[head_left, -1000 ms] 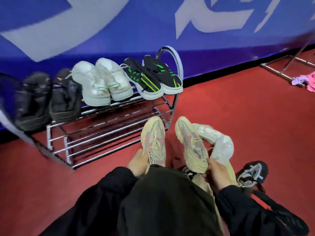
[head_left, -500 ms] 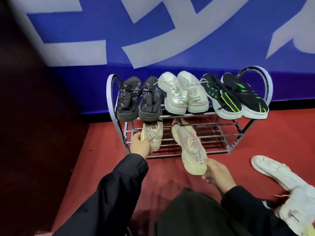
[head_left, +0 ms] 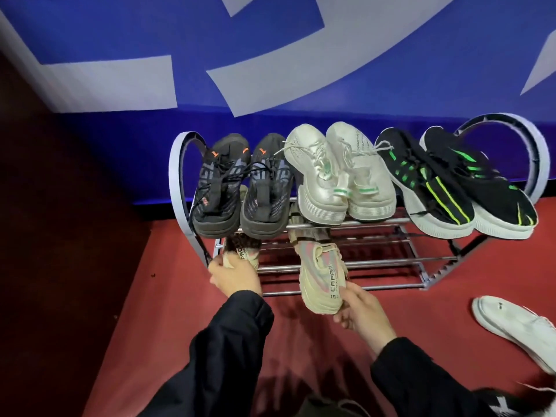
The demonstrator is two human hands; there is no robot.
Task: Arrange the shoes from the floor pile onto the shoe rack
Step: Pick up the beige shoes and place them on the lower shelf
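1. Nearest, the right hand [head_left: 359, 311] pinches the heel of a yellow-pink shoe [head_left: 320, 275], thumb on top; the heel overhangs the front rail of the shoe rack [head_left: 346, 261] while the toe reaches under the upper tier; let go now, the shoe would likely tip back onto the red floor [head_left: 180, 296].
2. The left hand [head_left: 234, 276] curls its fingers round the heel of the matching shoe [head_left: 245, 251] at the lower tier's left end; pushed crooked, it could catch the rack's curved side frame.
3. A white shoe [head_left: 517, 325] lies on the floor to the right, cut off by the edge; a black one at the bottom corner is barely visible; how much of the pile remains cannot be judged.
4. Farther back, three pairs fill the upper tier: dark grey shoes [head_left: 240, 188], white sneakers [head_left: 337, 176] and black-green shoes [head_left: 457, 182]; a knock from below could dislodge them; they hide both held shoes' toes, so seating on the rails is unclear.
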